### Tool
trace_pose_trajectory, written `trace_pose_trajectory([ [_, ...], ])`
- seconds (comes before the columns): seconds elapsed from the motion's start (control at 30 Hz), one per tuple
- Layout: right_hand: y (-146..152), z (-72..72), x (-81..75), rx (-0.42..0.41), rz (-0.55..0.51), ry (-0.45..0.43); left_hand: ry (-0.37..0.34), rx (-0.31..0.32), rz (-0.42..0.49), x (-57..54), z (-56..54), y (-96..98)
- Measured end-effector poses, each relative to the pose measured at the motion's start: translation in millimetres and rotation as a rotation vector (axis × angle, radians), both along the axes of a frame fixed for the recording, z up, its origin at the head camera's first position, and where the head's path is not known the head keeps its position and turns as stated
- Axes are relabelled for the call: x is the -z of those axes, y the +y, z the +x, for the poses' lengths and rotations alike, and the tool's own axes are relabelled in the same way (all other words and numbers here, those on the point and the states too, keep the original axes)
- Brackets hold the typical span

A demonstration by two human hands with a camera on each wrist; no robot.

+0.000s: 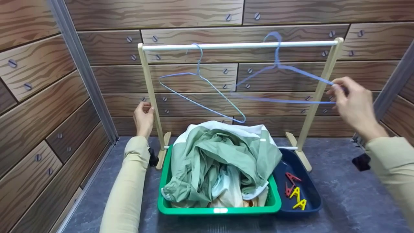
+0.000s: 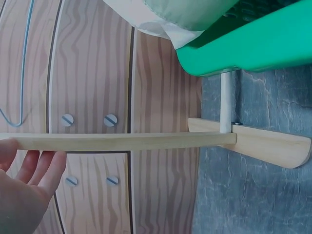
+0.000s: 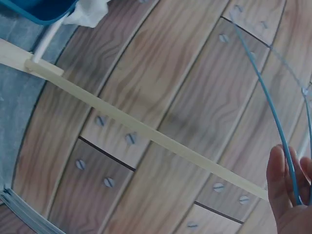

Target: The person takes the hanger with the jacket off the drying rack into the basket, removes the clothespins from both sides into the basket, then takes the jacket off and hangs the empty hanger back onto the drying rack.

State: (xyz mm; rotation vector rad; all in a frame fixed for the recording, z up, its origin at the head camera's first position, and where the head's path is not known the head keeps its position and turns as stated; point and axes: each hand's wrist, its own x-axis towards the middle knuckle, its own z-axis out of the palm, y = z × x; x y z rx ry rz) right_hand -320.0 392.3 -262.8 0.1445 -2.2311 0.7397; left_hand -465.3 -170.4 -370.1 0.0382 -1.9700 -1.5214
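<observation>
My left hand (image 1: 144, 119) holds the left wooden post (image 2: 122, 141) of a small clothes rack, thumb on one side and fingers on the other. At the right, my right hand (image 1: 355, 105) grips the end of a blue hanger (image 1: 300, 73). That hanger's hook is at the white rail (image 1: 239, 46), and it looks blurred in the head view. A second blue wire hanger (image 1: 179, 74) hangs tilted from the rail's left part. Below them, a heap of light green and white clothes (image 1: 226, 145) fills a green basket (image 1: 181, 211).
Beside the green basket stands a navy tray (image 1: 288, 161) with red clothespins (image 1: 292, 177) and yellow clothespins (image 1: 300, 204) in it. The rack's wooden feet (image 1: 304, 161) stand on the dark grey surface (image 1: 343, 200). Wood-patterned walls (image 1: 194, 13) close off the back and sides.
</observation>
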Motion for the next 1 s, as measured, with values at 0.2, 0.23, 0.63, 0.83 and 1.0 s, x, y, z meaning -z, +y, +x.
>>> trace_pose_trajectory([
  [0.2, -1, -16.0, 32.9, 0.024, 0.130, -0.044, -0.010, -0.015, -0.067, 3.4, -0.5, -4.2],
  [0.23, -1, -18.3, 39.2, 0.026, 0.143, -0.047, -0.009, -0.015, -0.074, 3.3, -0.7, -4.4],
  [0.63, -12, -28.0, 70.8, -0.022, 0.149, -0.108, -0.034, 0.038, -0.111, 0.7, 3.3, -3.0],
  [0.83, -18, -22.2, 72.3, -0.033, 0.160, -0.005, -0.061, 0.069, -0.153, 6.6, 13.0, -6.9],
  [1.0, -35, -9.5, 81.7, -0.108, 0.195, 0.244, -0.010, 0.083, -0.327, 21.7, 25.0, -10.8],
])
